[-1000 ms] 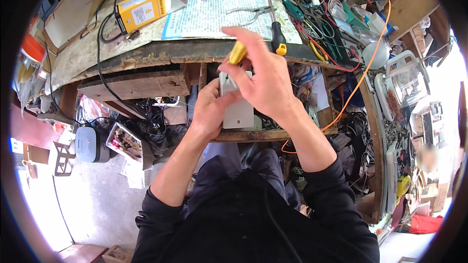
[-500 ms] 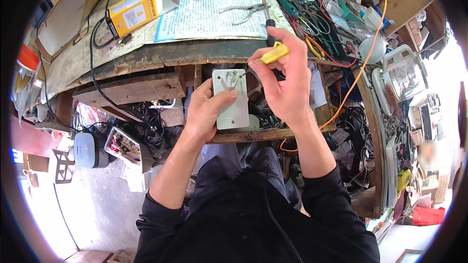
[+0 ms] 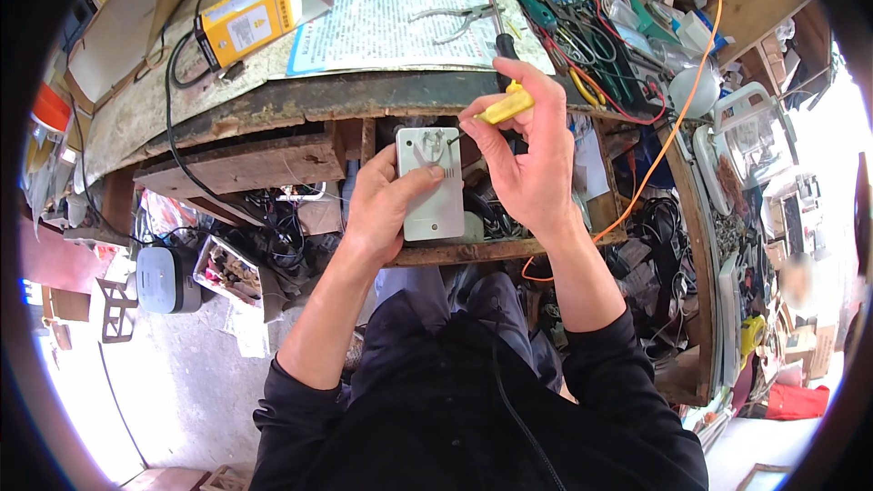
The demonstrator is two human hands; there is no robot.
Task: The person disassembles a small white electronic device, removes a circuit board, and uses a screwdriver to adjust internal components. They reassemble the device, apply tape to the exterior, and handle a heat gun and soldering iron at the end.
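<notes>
My left hand is closed around a flat, light-grey plastic device, its thumb lying across the front. The device has a clear round part near its top, a slotted grille and small screw holes near its corners. In my right hand is a screwdriver with a yellow handle, pinched between thumb and fingers. Its thin dark shaft points left and down, with the tip at the hole in the device's upper right corner. Whether the tip sits inside a screw head is too small to tell.
An open wooden drawer of clutter lies below my hands. On the workbench are a yellow box, pliers on a printed sheet, and tangled tools to the right. An orange cable hangs near my right forearm.
The screwdriver and my right hand have shifted slightly left and turned a little, the tip staying by the device's upper right corner. My left hand holds the device almost still.
</notes>
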